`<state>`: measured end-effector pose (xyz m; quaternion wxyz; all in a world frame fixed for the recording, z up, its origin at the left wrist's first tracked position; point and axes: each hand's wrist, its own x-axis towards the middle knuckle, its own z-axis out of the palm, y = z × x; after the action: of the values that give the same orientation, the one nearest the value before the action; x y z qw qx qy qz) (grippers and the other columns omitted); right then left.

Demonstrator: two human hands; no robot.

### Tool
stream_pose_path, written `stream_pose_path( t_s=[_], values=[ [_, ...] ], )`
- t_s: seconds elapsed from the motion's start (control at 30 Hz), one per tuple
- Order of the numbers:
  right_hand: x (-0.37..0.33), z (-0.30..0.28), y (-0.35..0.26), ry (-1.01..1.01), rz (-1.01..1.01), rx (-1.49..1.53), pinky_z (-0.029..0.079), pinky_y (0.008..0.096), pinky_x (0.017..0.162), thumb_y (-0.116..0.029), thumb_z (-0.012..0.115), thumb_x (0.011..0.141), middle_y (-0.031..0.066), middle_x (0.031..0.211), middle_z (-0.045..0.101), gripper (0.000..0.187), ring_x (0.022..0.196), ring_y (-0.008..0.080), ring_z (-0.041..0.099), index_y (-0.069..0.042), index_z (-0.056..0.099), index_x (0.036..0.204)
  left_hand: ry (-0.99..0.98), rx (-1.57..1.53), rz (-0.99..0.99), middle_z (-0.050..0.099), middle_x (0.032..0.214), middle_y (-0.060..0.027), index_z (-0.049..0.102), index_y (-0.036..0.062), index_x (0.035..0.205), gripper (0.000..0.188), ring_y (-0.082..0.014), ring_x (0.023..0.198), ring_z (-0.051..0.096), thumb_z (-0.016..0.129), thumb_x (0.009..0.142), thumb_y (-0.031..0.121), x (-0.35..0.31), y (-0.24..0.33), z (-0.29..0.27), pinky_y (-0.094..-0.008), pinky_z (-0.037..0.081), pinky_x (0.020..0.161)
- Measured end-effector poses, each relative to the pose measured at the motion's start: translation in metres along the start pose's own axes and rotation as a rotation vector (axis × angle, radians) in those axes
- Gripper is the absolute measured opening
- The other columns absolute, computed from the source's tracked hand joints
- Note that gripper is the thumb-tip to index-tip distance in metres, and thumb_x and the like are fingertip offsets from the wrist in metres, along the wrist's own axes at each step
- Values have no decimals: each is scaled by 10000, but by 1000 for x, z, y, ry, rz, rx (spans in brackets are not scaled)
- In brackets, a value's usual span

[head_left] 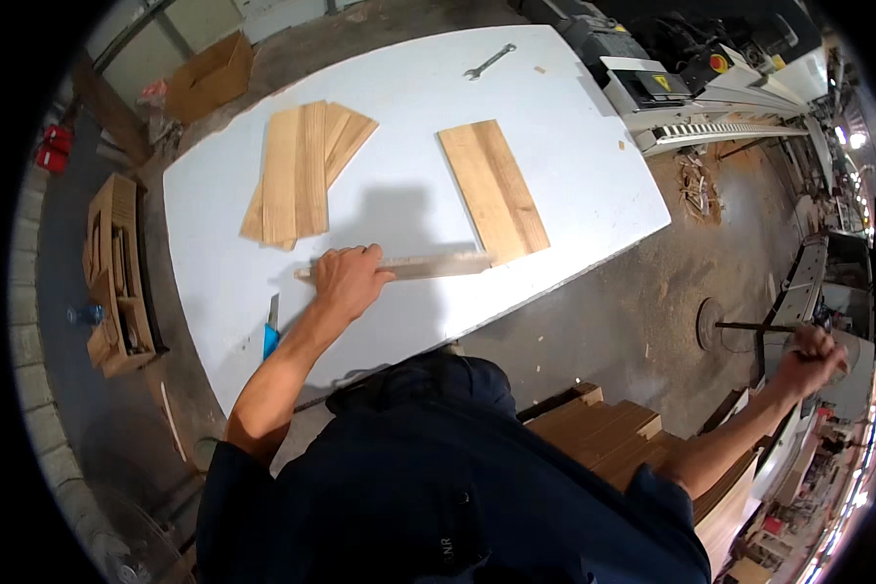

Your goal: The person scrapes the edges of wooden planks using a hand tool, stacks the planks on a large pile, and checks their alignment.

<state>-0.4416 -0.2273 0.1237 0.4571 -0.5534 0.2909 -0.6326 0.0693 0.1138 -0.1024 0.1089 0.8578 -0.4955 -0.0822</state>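
Note:
My left hand (348, 282) grips a narrow wooden board (438, 266), seen edge-on above the near part of the white table (574, 185). The board's right end meets the near corner of a flat wood-grain panel (494, 185) in the view. Several similar panels (297, 170) lie stacked and fanned out at the table's left. By my left forearm rests a blue-handled knife (271, 339) with its blade pointing away. My right hand (810, 362) is stretched far out to the right, off the table, with fingers curled; what they hold, if anything, is unclear.
A wrench (490, 62) lies at the table's far edge. Beyond the far right corner stands a machine (652, 88). Brown boards (603, 433) are stacked beside me at right. A wooden shelf unit (117, 277) and a cardboard box (210, 78) stand on the left.

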Motion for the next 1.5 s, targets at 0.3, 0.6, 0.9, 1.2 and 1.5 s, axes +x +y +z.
stream_pose_path(
  t_s=[0.3,0.6,0.9,1.2,1.5],
  values=[
    [-188,38,247,99,872,-29,387,282,549,-302,669,892,-5,686,524,269,577,114,477,-106,525,778,-108,-1080,-265,673,775,-151,649,-56,907,379,-207,724,635,668,799,307,96,20,60,-403,490,631],
    [-229,-43,323,201,970,-20,173,436,1122,-681,364,908,165,1393,432,881,1324,336,362,-15,224,1469,306,-195,-583,254,1415,-366,315,21,1438,911,-527,1336,179,700,755,486,89,-46,54,-591,127,1104],
    [-232,-45,385,-61,812,-462,351,249,482,-281,613,927,-18,716,492,212,549,101,428,-77,564,960,42,-161,-868,273,1379,-298,269,141,1452,1059,-448,1268,255,751,571,476,70,-108,12,-557,165,1061],
    [-194,140,241,-328,711,-333,448,267,680,-309,559,957,97,1097,644,445,860,149,600,17,565,1259,542,41,8,282,1364,-309,408,148,1394,881,-470,1250,270,751,588,242,-30,-37,4,-571,211,1047],
    [-197,263,195,-945,637,-167,455,220,746,-102,695,853,-6,911,653,370,830,69,553,0,614,1200,663,245,399,312,1431,-219,399,222,1406,867,-408,1320,301,810,643,267,-80,-23,26,-553,240,1075]
  ],
)
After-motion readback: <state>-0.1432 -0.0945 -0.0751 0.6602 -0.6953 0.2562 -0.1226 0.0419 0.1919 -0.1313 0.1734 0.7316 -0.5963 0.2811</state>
